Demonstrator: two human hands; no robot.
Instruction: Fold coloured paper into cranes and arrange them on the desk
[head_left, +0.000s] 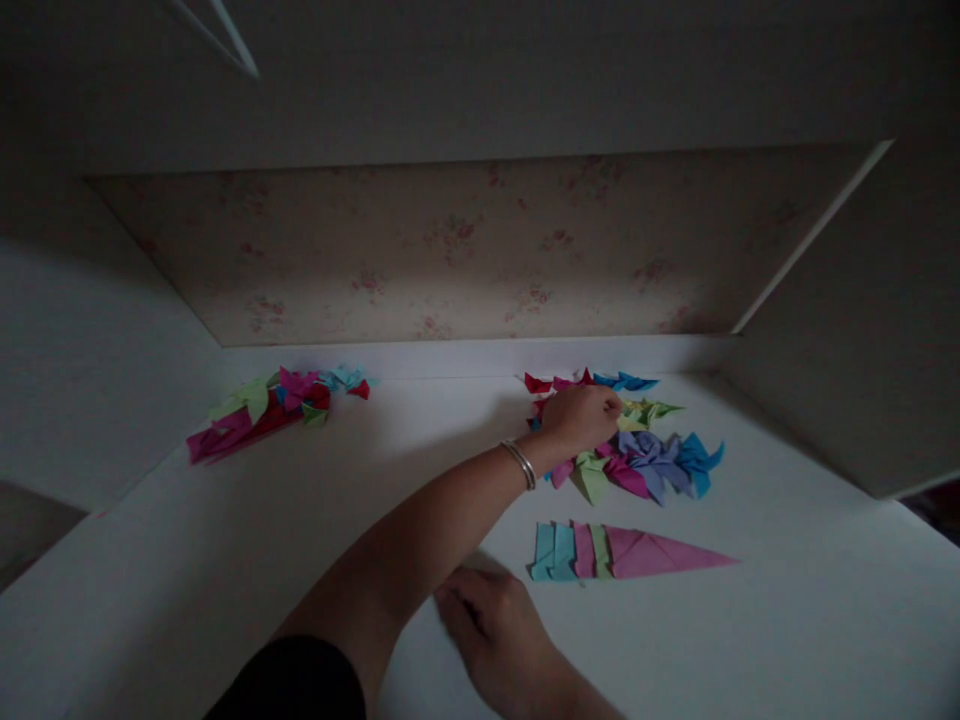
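My left hand [581, 416] reaches across to the right with its fingers closed, over a group of folded paper pieces. Yellow-green folded papers [651, 412] stick out beside its fingertips; whatever it grips is hidden. Below it lie a purple folded paper [654, 460], a blue one [699, 462] and a light green one [592, 476]. My right hand [499, 632] rests low on the table under my left forearm, its fingers curled and the tips partly covered. Nearby lies a row of overlapping folded papers [660, 556], turquoise, pink and green, tapering to a pink point.
Another heap of coloured folded papers [259, 412] lies at the far left. The white table [315, 540] meets a low ledge and a floral back panel [450, 250]. Side walls close it in left and right. Red and blue papers [626, 382] lie along the back edge.
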